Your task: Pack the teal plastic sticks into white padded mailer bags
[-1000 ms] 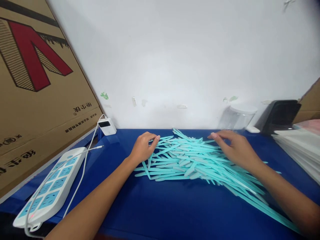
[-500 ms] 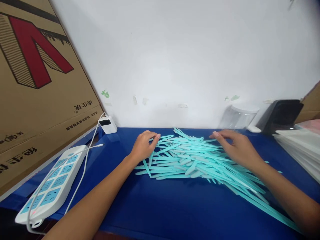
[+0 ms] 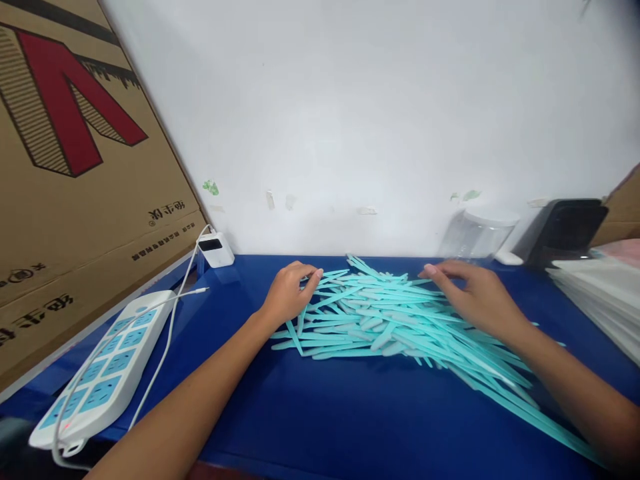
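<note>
A loose pile of slender turquoise plastic sticks (image 3: 385,320), many with paler, greyish ends, lies spread on the blue tabletop (image 3: 310,413). At its left edge is my left hand (image 3: 293,290), curled, with thumb and forefinger brought together by the tip of one stick. My right hand (image 3: 467,293) hovers at the pile's upper right, thumb and fingers pinched close to the stick ends. Whether anything small sits in either pinch I cannot make out. My right forearm passes over the sticks that trail toward the lower right.
A white power strip (image 3: 110,367) with cables lies at left, near a small white device (image 3: 216,250). A large cardboard box (image 3: 75,220) leans there. Along the back right stand a clear lidded container (image 3: 480,235), a black stand (image 3: 567,230) and a stack of white sheets (image 3: 600,300).
</note>
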A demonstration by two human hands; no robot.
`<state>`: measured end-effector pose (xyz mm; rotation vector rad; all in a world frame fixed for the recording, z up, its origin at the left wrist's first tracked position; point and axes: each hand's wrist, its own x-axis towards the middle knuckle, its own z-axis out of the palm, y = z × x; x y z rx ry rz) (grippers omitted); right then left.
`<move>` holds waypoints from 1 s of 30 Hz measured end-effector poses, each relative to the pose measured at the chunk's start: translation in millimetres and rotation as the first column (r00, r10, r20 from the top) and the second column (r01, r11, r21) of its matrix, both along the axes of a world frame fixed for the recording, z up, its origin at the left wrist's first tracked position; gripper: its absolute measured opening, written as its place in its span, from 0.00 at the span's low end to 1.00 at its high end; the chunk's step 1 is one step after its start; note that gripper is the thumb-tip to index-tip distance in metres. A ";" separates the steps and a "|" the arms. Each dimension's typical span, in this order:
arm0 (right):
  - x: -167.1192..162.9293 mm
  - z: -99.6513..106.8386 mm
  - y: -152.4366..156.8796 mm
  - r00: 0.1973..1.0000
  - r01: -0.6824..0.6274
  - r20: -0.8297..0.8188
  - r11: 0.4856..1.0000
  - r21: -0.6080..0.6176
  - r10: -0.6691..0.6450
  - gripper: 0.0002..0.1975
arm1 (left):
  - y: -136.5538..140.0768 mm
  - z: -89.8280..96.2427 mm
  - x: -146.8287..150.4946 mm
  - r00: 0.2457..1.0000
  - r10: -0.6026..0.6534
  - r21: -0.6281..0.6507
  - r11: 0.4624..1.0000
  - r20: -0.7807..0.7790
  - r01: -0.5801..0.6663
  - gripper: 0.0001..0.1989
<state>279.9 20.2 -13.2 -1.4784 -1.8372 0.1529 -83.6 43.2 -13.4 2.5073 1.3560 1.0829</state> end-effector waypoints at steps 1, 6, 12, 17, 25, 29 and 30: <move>0.6 0.1 -0.2 1.000 0.004 -0.004 1.000 -0.003 -0.004 0.21 | 0.0 -0.1 -0.1 1.000 0.000 -0.001 1.000 0.001 0.000 0.18; 0.3 -0.2 -0.4 1.000 0.001 -0.008 1.000 -0.011 -0.001 0.21 | -0.1 0.0 -0.5 1.000 0.005 -0.008 1.000 0.009 -0.005 0.19; -2.7 0.0 -1.0 0.999 -0.035 0.015 0.999 -0.004 0.035 0.20 | -0.9 -0.6 0.5 1.000 -0.004 0.000 1.000 -0.019 0.004 0.20; -2.7 0.6 -1.7 0.999 -0.036 0.017 0.999 -0.001 0.036 0.21 | -0.8 0.0 0.3 1.000 -0.002 -0.005 1.000 -0.016 0.001 0.20; -5.0 0.8 -2.9 0.999 -0.047 0.010 0.999 -0.021 0.047 0.20 | -2.2 4.1 -0.7 1.000 0.002 -0.005 1.000 -0.005 -0.002 0.19; -4.4 1.1 -2.7 0.999 -0.035 0.010 0.999 -0.020 0.035 0.20 | -2.6 5.8 -1.0 1.000 0.007 -0.014 1.000 -0.001 -0.007 0.19; -4.3 1.4 -2.8 0.999 -0.033 0.008 0.999 -0.016 0.033 0.20 | -2.6 6.1 -1.0 1.000 0.008 -0.014 1.000 -0.002 -0.008 0.19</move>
